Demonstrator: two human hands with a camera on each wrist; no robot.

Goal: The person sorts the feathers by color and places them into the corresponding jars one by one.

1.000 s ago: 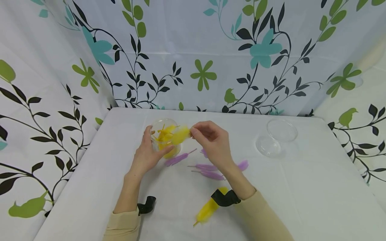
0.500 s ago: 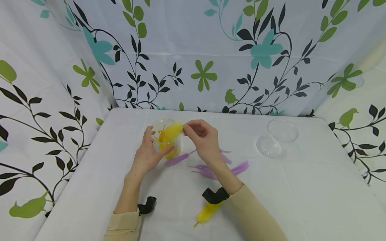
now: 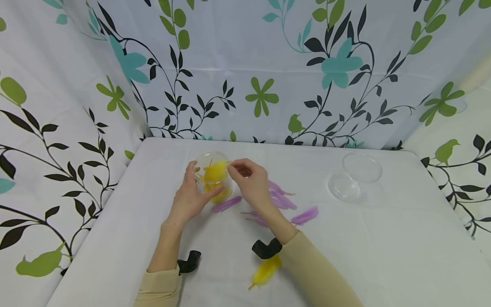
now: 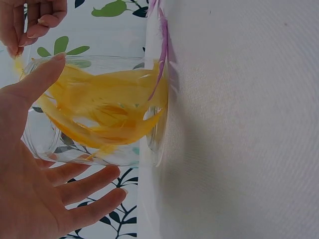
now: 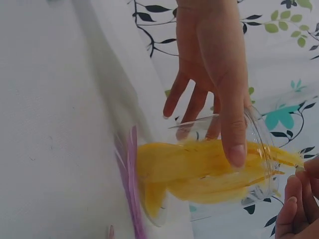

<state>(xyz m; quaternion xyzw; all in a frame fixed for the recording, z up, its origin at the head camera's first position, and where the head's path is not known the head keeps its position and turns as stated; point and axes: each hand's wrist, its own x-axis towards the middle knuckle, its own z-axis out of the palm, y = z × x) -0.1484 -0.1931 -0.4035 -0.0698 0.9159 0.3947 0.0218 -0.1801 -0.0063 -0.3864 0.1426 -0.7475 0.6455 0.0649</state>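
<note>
A clear jar [image 3: 229, 188] stands upright at the back left of the table, with several yellow feathers [image 4: 99, 107] inside. My left hand [image 3: 189, 198] holds it from the left, thumb on the near side and fingers on the far side, as the left wrist view shows. At the jar's mouth my right hand [image 3: 252, 182] pinches a yellow feather [image 3: 217, 169] by one end between thumb and fingertips. Most of that feather is over or inside the opening. Beside the jar's base lies a purple feather [image 3: 226, 204], also seen in the right wrist view.
Several more purple feathers [image 3: 281, 199] lie beside and under the right forearm. Nearer the front is a loose yellow feather [image 3: 266, 271]. Two clear round pieces, a ring-like one [image 3: 362, 167] and a shallow one [image 3: 343, 188], sit at the right. A patterned curtain [image 3: 230, 55] hangs behind.
My right hand has moved left with the yellow feather, bringing it from the jar's right side to over its mouth. The left hand keeps its hold on the jar.
</note>
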